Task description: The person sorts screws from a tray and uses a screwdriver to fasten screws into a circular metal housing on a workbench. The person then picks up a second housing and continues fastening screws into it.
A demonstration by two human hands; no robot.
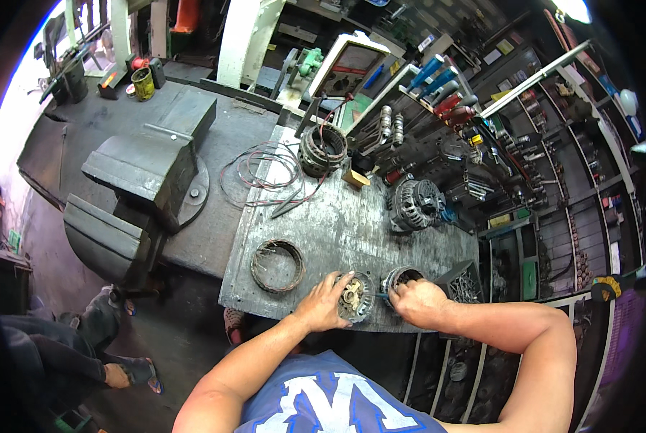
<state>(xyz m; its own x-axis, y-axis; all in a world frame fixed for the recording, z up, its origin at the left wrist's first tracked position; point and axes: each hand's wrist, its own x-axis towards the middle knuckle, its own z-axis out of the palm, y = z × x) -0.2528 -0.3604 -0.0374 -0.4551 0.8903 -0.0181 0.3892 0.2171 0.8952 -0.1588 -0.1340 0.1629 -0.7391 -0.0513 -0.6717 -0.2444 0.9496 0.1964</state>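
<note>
My left hand (323, 303) grips the left rim of a round alternator end housing (353, 297), which lies on the metal bench top near its front edge. My right hand (418, 302) is closed around a slim tool (381, 295) whose thin bluish shaft points left at the housing. Its handle is hidden in my fist, so its kind cannot be told. Partly under that hand sits another round metal part (399, 276). Left of my hands lies a bare stator ring (254, 265) with short wire ends inside.
A whole alternator (414, 205) stands further back, near another wound stator (307, 155) and coiled test leads (254, 173). A tray of bolts (467, 289) is at right. A big vise (132, 169) fills the left bench. A person's leg (56, 346) shows lower left.
</note>
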